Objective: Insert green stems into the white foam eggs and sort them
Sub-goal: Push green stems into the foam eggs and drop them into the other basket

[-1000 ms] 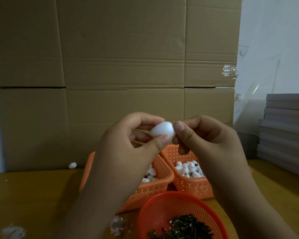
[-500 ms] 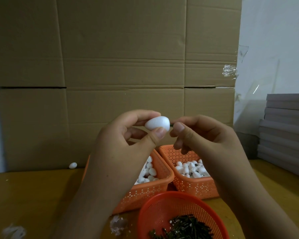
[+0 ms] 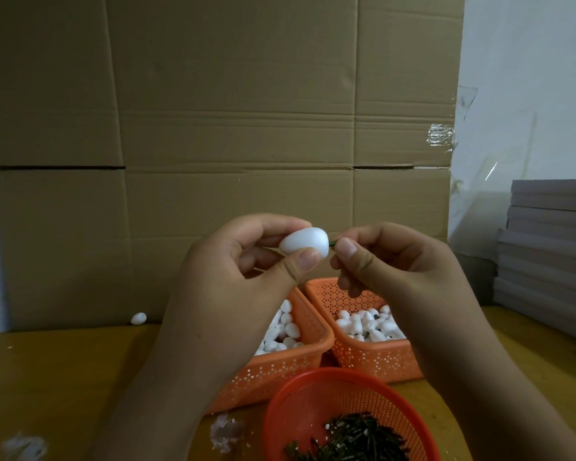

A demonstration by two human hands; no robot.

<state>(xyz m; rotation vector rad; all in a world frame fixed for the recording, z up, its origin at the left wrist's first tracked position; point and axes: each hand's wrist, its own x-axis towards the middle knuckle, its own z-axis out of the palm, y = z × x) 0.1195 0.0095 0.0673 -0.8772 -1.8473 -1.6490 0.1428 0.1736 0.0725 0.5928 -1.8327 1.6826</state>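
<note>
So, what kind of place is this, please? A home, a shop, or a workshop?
Probably a small craft workshop or a home piecework bench, though I cannot be sure. Orange baskets hold many white foam eggs, a round basket holds green stems, and flattened cardboard stands behind the wooden table.

Both hands raised mid-scene, nearly touching: left hand (image 3: 246, 261) curled, thumb and fingertips pinching a foam egg (image 3: 303, 240); right hand (image 3: 393, 261) curled, thumb and forefinger pinching a green stem (image 3: 332, 242).
</note>
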